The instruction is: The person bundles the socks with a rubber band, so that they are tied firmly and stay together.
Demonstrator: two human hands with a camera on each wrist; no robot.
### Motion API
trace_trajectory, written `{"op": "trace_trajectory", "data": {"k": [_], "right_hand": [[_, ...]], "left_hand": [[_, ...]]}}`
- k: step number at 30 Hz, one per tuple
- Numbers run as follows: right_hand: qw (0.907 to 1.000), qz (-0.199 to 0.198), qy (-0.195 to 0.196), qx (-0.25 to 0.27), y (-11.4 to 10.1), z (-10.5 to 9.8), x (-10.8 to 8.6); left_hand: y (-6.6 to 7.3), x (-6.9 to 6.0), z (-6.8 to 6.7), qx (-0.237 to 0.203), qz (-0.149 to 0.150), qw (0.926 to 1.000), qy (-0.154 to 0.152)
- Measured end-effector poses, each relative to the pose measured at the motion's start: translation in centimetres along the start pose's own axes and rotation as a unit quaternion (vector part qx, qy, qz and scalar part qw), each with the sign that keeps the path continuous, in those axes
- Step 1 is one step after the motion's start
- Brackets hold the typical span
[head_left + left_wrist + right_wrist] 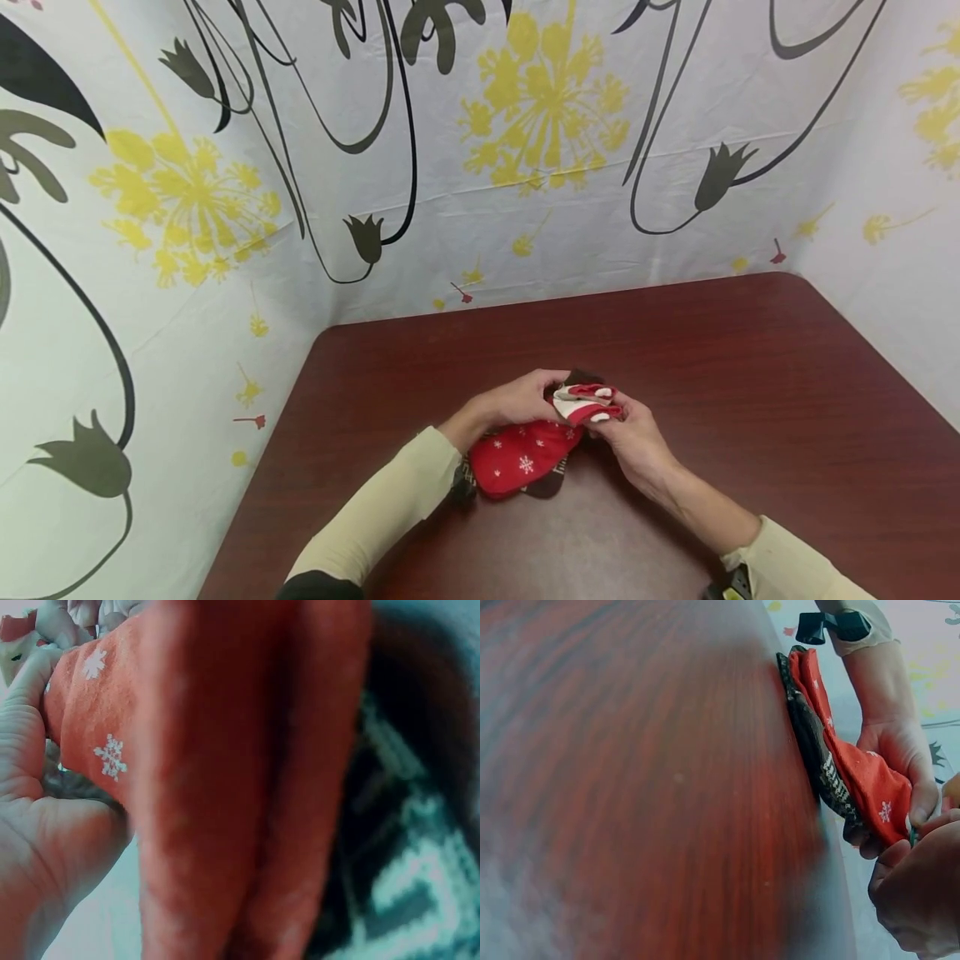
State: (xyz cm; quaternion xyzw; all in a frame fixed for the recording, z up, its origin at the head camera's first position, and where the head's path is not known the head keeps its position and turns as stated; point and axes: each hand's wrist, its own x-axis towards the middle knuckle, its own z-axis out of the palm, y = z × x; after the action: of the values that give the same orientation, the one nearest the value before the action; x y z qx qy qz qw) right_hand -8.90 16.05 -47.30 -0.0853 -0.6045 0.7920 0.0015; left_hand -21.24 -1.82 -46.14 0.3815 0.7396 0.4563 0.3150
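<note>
Above the table, both hands hold a red sock (517, 458) with white snowflakes together with a dark brown sock (547, 483) bearing pale markings. My left hand (521, 402) grips the bundle near its upper end, thumb across the red cloth (112, 705) in the left wrist view. My right hand (633, 437) pinches the bunched red-and-white end (581, 404). In the right wrist view, the dark sock (810, 742) lies along the underside of the red one (870, 787), and the two hands meet at one end. Some fingertips are hidden by cloth.
A reddish-brown table (750, 375) with rounded far corners lies under the hands. White cloth (435, 183) printed with yellow and grey flowers hangs behind it and at both sides. Dark wrist-worn devices (832, 627) sit at the sleeves.
</note>
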Motion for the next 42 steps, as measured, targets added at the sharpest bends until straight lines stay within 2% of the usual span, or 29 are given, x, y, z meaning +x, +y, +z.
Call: {"op": "trace_trajectory", "data": {"k": [3, 6, 12, 19, 26, 31, 34, 37, 40, 42], "right_hand": [[1.0000, 0.004, 0.005, -0.004, 0.0, 0.1, -0.1], [1.0000, 0.002, -0.001, -0.002, 0.0, 0.0, -0.1], [0.9996, -0.010, -0.021, 0.018, 0.3, -0.1, -0.1], [0.9985, -0.023, -0.045, 0.018, 0.5, -0.4, 0.2], [0.9920, -0.044, -0.118, 0.000, 0.4, -1.2, 0.5], [0.9893, -0.030, -0.142, -0.014, 0.3, -1.6, 0.8], [0.9891, -0.018, -0.145, -0.017, 0.2, -1.6, 0.9], [0.9901, -0.004, -0.139, -0.017, 0.1, -1.6, 0.7], [0.9906, 0.006, -0.136, -0.008, 0.0, -1.7, 0.5], [0.9909, 0.012, -0.134, 0.002, -0.1, -1.6, 0.4]], "left_hand": [[0.0, 0.0, 0.1, 0.023, -0.021, 0.9994, 0.013], [0.0, -0.1, 0.1, 0.023, -0.034, 0.9991, 0.012], [0.1, -0.2, -0.1, -0.007, -0.015, 0.9998, -0.009], [0.3, -0.4, 0.1, -0.019, -0.009, 0.9998, -0.007], [0.3, -0.3, 0.8, 0.041, 0.039, 0.9978, 0.034], [0.4, -0.6, 1.1, 0.057, 0.030, 0.9965, 0.053], [0.6, -0.8, 0.9, 0.065, 0.027, 0.9967, 0.040], [0.6, -1.1, 0.4, 0.044, 0.016, 0.9989, 0.004], [0.4, -1.6, -0.2, -0.014, -0.012, 0.9994, -0.029], [0.4, -1.8, -0.4, -0.053, -0.030, 0.9974, -0.038]]}}
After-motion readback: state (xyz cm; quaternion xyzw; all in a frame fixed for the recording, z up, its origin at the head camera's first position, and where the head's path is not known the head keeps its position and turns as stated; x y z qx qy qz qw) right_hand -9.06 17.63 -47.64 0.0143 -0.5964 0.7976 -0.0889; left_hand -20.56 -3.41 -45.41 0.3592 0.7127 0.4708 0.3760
